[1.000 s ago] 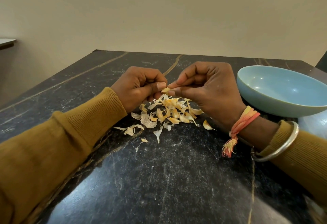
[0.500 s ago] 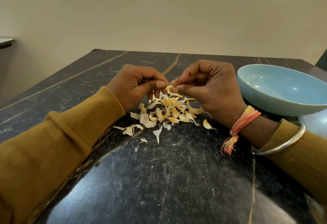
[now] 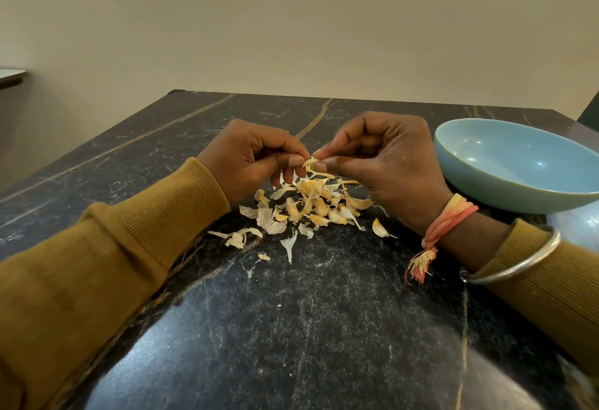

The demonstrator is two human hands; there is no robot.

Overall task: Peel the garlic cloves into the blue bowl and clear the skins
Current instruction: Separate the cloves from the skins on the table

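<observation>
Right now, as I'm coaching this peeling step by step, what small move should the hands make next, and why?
Probably draw the right hand away to tear off the skin strip curling down from the garlic clove, which the left hand also pinches above the skin pile. It seems only part-peeled, not ready for the blue bowl.

- The blue bowl (image 3: 486, 187) is cut off by the right edge of the frame.
- The garlic clove (image 3: 310, 161) is mostly hidden between the left hand (image 3: 256, 158) and the right hand (image 3: 384, 158).

Left grip (image 3: 256, 157) and right grip (image 3: 382, 160), both in pinches.
</observation>
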